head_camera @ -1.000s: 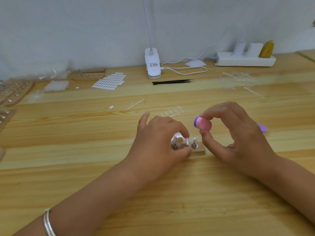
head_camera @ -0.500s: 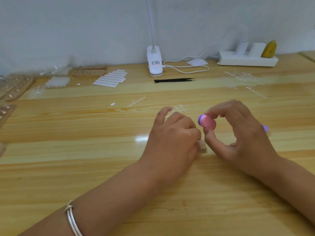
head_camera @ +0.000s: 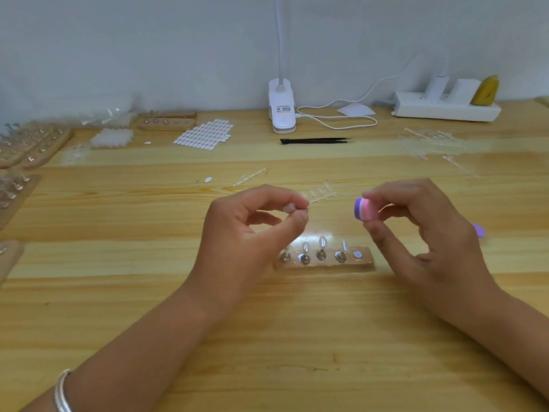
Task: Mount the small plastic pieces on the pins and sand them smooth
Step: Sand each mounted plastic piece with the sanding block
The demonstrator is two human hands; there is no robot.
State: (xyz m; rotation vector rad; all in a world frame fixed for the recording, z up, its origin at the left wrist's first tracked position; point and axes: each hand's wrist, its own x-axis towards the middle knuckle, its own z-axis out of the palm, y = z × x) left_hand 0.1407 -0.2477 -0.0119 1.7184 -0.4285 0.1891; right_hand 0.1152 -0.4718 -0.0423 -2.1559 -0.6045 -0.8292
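A small wooden strip (head_camera: 326, 264) lies between my hands and carries a row of metal pins (head_camera: 321, 253), several of them topped with clear plastic pieces. My left hand (head_camera: 252, 230) is raised above the strip's left end and pinches a pin with a small clear plastic piece (head_camera: 292, 207) between thumb and forefinger. My right hand (head_camera: 416, 233) hovers above the strip's right end and holds a pink and purple sanding block (head_camera: 364, 209) between thumb and fingers.
A clip lamp (head_camera: 281, 107), black tweezers (head_camera: 315, 140) and a power strip (head_camera: 445, 108) stand at the back. A sheet of white pieces (head_camera: 205, 134) and more pin boards (head_camera: 32, 144) lie at the left. Clear plastic sprues (head_camera: 322, 194) are scattered mid-table.
My left hand has lifted off the strip, taking a pin with a clear piece up and left; the row of pins is now uncovered. My right hand has stayed nearly still with the block.
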